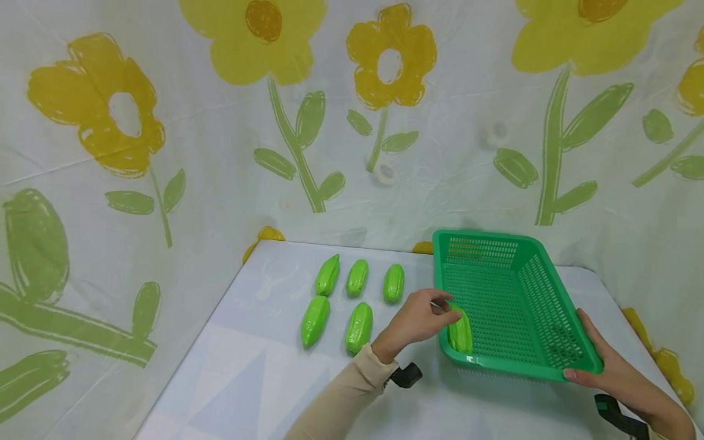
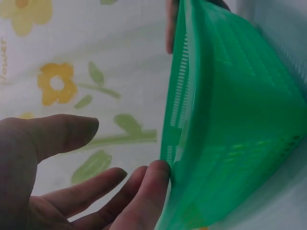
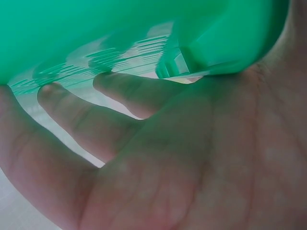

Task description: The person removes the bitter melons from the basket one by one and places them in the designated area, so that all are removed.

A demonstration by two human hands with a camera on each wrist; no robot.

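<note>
A green plastic basket [image 1: 497, 366] with slotted walls is on the right part of the table. One shiny green ribbed oblong fruit [image 1: 459, 333] lies inside, along the left wall. Just over that fruit and the left rim is my left hand [image 1: 416, 318]; in the left wrist view its thumb stands apart from its fingers [image 2: 148, 191], with nothing between them, and a fingertip is at the rim. My right hand [image 1: 618, 366] grips the basket's near right corner, thumb on the rim; in the right wrist view its other fingers [image 3: 86, 122] reach beneath the basket.
Left of the basket, several similar green fruits lie in two rows, among them one [image 1: 393, 283] at the back and one [image 1: 359, 328] in front. The pale table [image 1: 231, 366] ends at a flower-printed cloth [image 1: 220, 153] behind and at the sides.
</note>
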